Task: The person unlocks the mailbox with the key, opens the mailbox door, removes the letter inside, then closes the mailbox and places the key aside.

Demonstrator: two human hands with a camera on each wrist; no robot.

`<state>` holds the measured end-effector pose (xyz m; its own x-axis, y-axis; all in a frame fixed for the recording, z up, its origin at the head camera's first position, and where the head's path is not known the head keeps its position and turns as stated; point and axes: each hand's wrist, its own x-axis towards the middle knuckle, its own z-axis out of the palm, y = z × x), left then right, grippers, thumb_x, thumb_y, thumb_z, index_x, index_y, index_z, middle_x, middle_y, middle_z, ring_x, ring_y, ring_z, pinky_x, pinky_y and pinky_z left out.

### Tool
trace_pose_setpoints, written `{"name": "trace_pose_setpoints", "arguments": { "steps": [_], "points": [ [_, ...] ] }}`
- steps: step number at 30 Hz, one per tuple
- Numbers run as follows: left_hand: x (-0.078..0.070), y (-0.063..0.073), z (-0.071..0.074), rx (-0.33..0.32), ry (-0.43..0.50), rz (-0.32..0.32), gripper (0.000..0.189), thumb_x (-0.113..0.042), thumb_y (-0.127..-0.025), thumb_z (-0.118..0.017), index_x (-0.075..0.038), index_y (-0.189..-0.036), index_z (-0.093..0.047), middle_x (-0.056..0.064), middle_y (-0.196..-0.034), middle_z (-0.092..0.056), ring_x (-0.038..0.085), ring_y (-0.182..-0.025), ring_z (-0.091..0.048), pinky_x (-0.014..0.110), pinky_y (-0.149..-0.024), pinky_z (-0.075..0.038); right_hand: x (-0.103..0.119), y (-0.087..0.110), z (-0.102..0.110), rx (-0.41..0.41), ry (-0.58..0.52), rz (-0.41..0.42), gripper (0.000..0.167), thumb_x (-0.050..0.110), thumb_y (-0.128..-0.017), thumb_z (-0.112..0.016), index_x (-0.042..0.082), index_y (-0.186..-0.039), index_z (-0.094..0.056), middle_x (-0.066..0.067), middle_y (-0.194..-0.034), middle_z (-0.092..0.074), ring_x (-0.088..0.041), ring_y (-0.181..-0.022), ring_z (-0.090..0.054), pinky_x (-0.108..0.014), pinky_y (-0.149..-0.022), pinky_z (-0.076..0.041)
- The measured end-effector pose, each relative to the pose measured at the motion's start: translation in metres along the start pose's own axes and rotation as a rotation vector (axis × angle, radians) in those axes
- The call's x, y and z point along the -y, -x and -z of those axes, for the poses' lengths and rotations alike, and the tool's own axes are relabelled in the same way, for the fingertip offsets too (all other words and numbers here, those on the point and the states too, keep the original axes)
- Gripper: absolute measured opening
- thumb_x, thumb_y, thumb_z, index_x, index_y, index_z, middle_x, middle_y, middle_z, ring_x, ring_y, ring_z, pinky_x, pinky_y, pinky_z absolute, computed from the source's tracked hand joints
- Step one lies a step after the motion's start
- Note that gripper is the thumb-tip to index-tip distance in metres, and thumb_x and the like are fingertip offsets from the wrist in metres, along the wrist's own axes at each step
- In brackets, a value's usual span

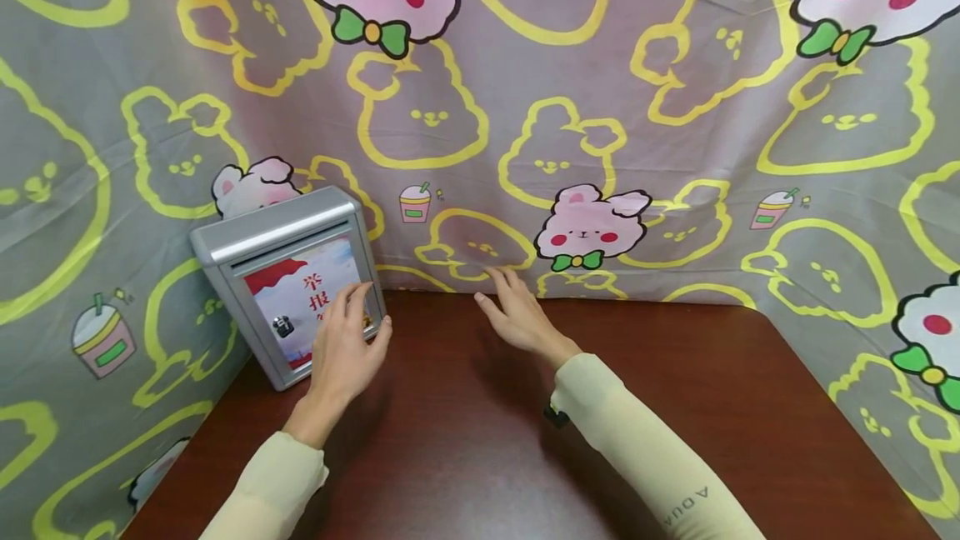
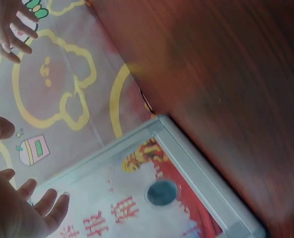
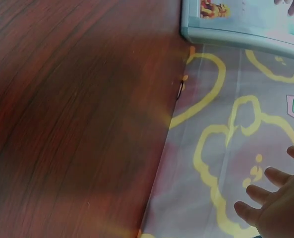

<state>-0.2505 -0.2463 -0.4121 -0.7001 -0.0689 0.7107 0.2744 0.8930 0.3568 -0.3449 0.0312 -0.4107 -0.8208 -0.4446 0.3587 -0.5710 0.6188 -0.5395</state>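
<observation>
A silver metal letter box [image 1: 288, 227] with a slot under its lid stands at the left rear of the table. Its front panel carries red Chinese characters and a small lock [image 1: 282, 325]. My left hand [image 1: 347, 348] is in front of this panel, overlapping it in the head view, with fingers spread loosely around nothing. In the left wrist view the fingers [image 2: 55, 210] extend over the panel's lower left. My right hand [image 1: 522, 319] hovers above the table's rear middle, palm turned inward and holding nothing; its fingers [image 3: 258, 196] are spread in the right wrist view.
The dark reddish-brown wooden table [image 1: 450, 440] has a rounded far right corner. A grey cloth [image 1: 465, 65] with yellow outlines and cartoon bears hangs behind and along both sides. A dark band or device [image 1: 556, 416] shows under the right sleeve cuff.
</observation>
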Motion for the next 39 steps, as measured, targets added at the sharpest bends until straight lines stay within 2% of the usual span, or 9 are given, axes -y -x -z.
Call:
{"name": "trace_pose_setpoints", "arguments": {
  "steps": [6, 12, 22, 28, 34, 39],
  "points": [
    [0.010, -0.002, 0.017, -0.054, 0.005, -0.013, 0.050, -0.017, -0.089, -0.071, -0.003, -0.135, -0.059, 0.020, -0.132, -0.057, 0.042, -0.117, -0.055, 0.063, -0.084, -0.050, 0.009, -0.010, -0.008, 0.004, -0.056, 0.003, 0.062, 0.043, -0.107, -0.048, 0.012, -0.159, -0.033, -0.011, -0.159, -0.034, -0.033, -0.147, -0.034, -0.056, -0.118, -0.032],
    [0.014, 0.000, 0.035, -0.107, -0.018, 0.012, 0.050, -0.015, -0.088, -0.072, -0.004, -0.135, -0.059, 0.019, -0.134, -0.057, 0.041, -0.119, -0.055, 0.065, -0.080, -0.050, 0.022, -0.019, -0.019, 0.019, -0.074, 0.018, 0.063, 0.043, -0.107, -0.050, 0.015, -0.160, -0.031, -0.009, -0.160, -0.034, -0.029, -0.148, -0.034, -0.053, -0.120, -0.030],
    [0.025, 0.005, 0.074, -0.239, -0.030, 0.016, 0.050, -0.015, -0.088, -0.069, -0.001, -0.135, -0.059, 0.022, -0.133, -0.057, 0.044, -0.114, -0.056, 0.066, -0.075, -0.048, 0.040, -0.026, -0.034, 0.029, -0.112, 0.054, 0.065, 0.043, -0.107, -0.050, 0.016, -0.162, -0.029, -0.007, -0.161, -0.033, -0.028, -0.147, -0.036, -0.059, -0.119, -0.027],
    [0.038, 0.003, 0.097, -0.303, -0.032, 0.059, 0.053, -0.016, -0.087, -0.068, -0.002, -0.137, -0.058, 0.025, -0.132, -0.054, 0.047, -0.120, -0.053, 0.066, -0.083, -0.045, 0.048, -0.034, -0.037, 0.042, -0.123, 0.040, 0.065, 0.046, -0.107, -0.048, 0.021, -0.162, -0.026, -0.006, -0.160, -0.033, -0.029, -0.146, -0.038, -0.055, -0.118, -0.033],
    [0.047, 0.001, 0.108, -0.363, -0.022, 0.096, 0.059, -0.015, -0.087, -0.068, -0.004, -0.143, -0.053, 0.026, -0.136, -0.051, 0.047, -0.122, -0.052, 0.065, -0.086, -0.043, 0.053, -0.046, -0.044, 0.055, -0.169, 0.053, 0.066, 0.046, -0.106, -0.049, 0.021, -0.163, -0.024, -0.008, -0.164, -0.028, -0.030, -0.149, -0.034, -0.054, -0.118, -0.033],
    [0.055, 0.002, 0.110, -0.369, -0.004, 0.144, 0.069, -0.020, -0.088, -0.069, -0.008, -0.151, -0.043, 0.026, -0.142, -0.043, 0.045, -0.123, -0.048, 0.063, -0.089, -0.039, 0.057, -0.055, -0.054, 0.060, -0.218, 0.047, 0.068, 0.045, -0.107, -0.049, 0.021, -0.164, -0.022, -0.006, -0.166, -0.026, -0.027, -0.152, -0.029, -0.052, -0.119, -0.032]
  ]
}}
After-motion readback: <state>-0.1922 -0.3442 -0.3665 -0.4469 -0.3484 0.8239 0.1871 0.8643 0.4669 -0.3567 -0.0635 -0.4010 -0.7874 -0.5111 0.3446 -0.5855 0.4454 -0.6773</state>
